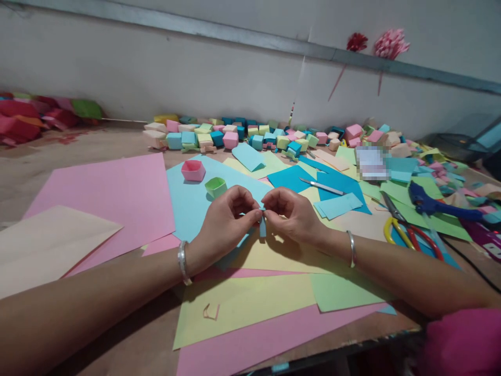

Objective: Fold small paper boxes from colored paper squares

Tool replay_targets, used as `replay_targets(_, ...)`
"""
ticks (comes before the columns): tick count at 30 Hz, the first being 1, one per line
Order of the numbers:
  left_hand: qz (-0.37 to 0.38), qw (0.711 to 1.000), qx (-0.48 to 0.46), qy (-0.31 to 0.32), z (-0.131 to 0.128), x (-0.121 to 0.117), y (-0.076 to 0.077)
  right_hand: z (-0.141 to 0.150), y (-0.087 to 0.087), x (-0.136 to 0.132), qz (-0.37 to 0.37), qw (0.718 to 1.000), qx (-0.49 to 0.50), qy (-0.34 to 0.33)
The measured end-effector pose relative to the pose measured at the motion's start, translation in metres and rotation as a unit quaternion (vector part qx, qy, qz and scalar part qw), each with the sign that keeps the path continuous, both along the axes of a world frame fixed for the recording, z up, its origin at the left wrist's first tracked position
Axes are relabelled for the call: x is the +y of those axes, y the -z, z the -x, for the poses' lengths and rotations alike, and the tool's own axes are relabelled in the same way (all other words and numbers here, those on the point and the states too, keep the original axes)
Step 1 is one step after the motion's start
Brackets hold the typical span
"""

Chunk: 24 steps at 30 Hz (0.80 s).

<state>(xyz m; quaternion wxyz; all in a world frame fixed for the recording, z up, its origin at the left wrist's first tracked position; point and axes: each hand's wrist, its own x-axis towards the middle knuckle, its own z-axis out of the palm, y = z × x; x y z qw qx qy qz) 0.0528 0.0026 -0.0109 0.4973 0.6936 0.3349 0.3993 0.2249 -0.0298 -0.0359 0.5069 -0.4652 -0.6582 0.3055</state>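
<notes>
A small strip of light blue paper (262, 228) is pinched between my two hands above the coloured sheets. My left hand (230, 222) grips it with thumb and forefinger, and my right hand (291, 216) meets it from the other side with fingertips closed. Part of the strip is hidden behind the fingers. Just beyond my left hand stand a green folded paper box (216, 187) and a pink folded paper box (193, 171), both open on top. To the right of my right hand lie cut light blue paper pieces (340, 206) and a craft knife (323, 187).
Scissors (410, 235) with red and yellow handles and a blue glue gun (442, 203) lie at the right. Several small paper cubes (230, 138) line the back by the wall. A pink sheet (113, 193) covers the left side. Yellow sheets (250, 303) lie in front.
</notes>
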Motion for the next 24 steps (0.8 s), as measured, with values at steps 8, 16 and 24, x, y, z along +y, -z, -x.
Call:
replay_targets(8,-0.114,0.992,0.049,-0.029,0.003,0.001,0.002,0.003,-0.007,-0.005,0.012,1.000,0.015,-0.002)
replay_targets(16,-0.104,0.992,0.068,-0.007,0.003,0.001,0.001,0.002,-0.014,-0.007,-0.012,0.992,-0.123,0.034)
replay_targets(24,-0.067,0.995,0.057,0.046,0.004,-0.005,-0.005,0.004,-0.020,-0.010,-0.094,0.972,-0.212,0.022)
